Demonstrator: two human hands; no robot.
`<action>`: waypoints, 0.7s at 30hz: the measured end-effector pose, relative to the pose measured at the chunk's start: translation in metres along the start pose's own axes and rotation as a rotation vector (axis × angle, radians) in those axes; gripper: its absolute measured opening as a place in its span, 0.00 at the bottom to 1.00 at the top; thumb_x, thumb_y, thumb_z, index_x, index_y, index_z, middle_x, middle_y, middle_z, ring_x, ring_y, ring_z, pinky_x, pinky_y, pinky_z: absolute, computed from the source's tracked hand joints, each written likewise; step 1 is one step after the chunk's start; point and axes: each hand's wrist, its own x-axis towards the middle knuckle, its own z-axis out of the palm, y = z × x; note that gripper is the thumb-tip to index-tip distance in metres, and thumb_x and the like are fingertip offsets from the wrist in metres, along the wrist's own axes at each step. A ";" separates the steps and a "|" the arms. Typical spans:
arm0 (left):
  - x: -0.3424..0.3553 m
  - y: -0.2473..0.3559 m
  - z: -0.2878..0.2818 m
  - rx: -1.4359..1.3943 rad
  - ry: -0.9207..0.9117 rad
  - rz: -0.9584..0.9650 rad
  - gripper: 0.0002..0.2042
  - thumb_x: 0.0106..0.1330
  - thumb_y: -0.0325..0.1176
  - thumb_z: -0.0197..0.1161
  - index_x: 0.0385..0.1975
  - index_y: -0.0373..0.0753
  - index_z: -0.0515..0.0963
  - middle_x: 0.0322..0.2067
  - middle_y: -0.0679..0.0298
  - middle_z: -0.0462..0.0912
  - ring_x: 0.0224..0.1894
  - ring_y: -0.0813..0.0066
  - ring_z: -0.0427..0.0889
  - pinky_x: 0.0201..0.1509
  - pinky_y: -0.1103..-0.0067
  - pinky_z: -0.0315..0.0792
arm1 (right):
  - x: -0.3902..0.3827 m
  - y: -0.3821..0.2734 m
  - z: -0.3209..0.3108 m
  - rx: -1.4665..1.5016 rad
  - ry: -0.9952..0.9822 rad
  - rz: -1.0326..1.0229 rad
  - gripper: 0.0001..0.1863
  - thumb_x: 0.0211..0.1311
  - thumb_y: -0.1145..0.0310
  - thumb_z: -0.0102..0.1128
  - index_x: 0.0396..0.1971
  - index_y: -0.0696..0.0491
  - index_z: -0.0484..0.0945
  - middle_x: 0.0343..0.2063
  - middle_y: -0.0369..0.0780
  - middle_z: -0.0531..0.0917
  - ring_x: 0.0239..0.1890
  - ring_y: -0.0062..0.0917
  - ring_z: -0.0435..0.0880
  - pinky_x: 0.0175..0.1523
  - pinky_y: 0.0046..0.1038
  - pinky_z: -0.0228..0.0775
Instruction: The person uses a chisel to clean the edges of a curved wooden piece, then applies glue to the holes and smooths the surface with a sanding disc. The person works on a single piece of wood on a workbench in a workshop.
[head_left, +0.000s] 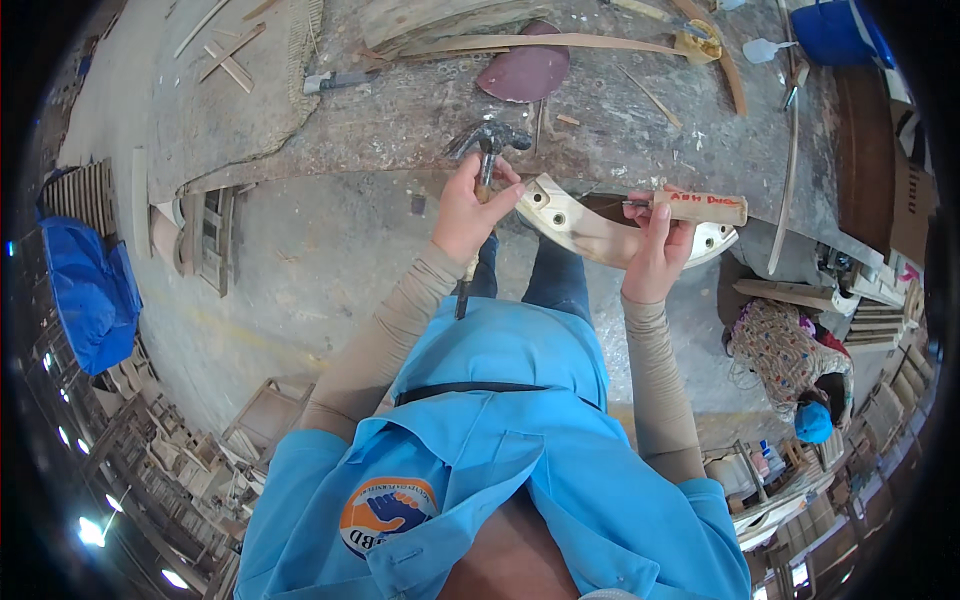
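My left hand (472,212) is closed round the handle of a claw hammer (489,140), its dark head up and the end of the handle hanging down. My right hand (662,245) grips a tool with a pale, blocky wooden handle (705,207) marked in red and a short metal shank pointing left. Between the hands lies a curved pale wooden piece (590,235) with several dark-ringed holes near its ends. Its left end is close to my left fingertips; whether they touch it I cannot tell. My right hand covers part of its right half.
Ahead is a worn workbench (390,130) with a maroon disc (525,68), a flat-bladed tool (340,80), wood strips and a yellow tape roll (698,42). A person in a blue cap (813,423) bends at the right. A blue tarp (88,295) lies left.
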 end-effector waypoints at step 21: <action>-0.003 0.020 0.011 -0.082 -0.036 -0.230 0.15 0.65 0.27 0.63 0.51 0.39 0.71 0.41 0.68 0.77 0.23 0.91 0.68 0.19 0.89 0.61 | -0.001 -0.006 -0.002 0.114 -0.080 0.058 0.18 0.72 0.73 0.49 0.57 0.61 0.62 0.43 0.46 0.79 0.41 0.23 0.79 0.50 0.25 0.73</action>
